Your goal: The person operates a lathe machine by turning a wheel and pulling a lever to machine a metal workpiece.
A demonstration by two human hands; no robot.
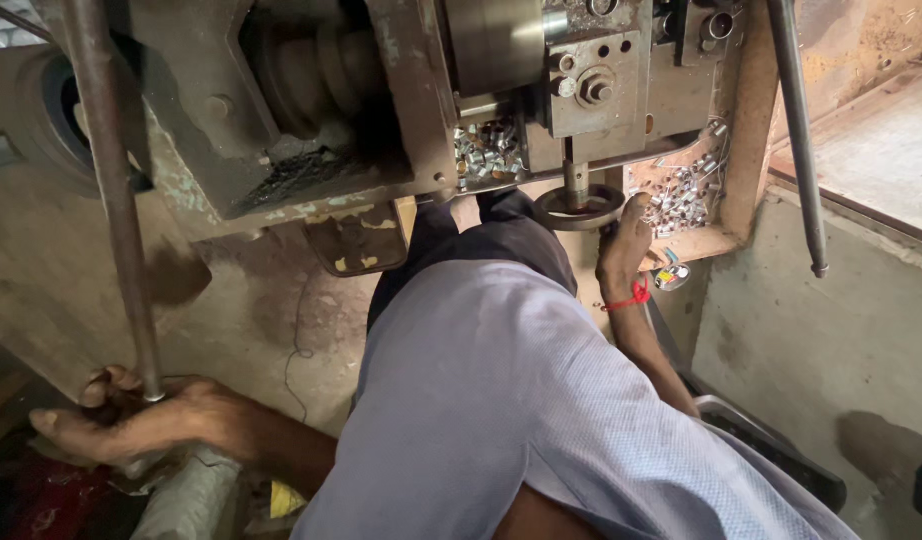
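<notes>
My left hand (131, 415) is low at the bottom left, fingers curled around the lower end of a long rusty metal rod (111, 200) that rises steeply to the top edge. My right hand (623, 250), with a red thread around its wrist, reaches forward and grips the rim of a small dark handwheel (579, 208) under the machine's tool block (591, 80). The fingertips are hidden behind the wheel. My pale blue shirt (501, 400) and dark trousers fill the middle of the view.
A worn grey-green lathe body (281, 120) spans the top, with a shiny chuck (496, 40). Several small metal sleeves lie in its tray (681, 190). A second dark bar (801, 130) hangs at the right beside a concrete ledge (861, 160).
</notes>
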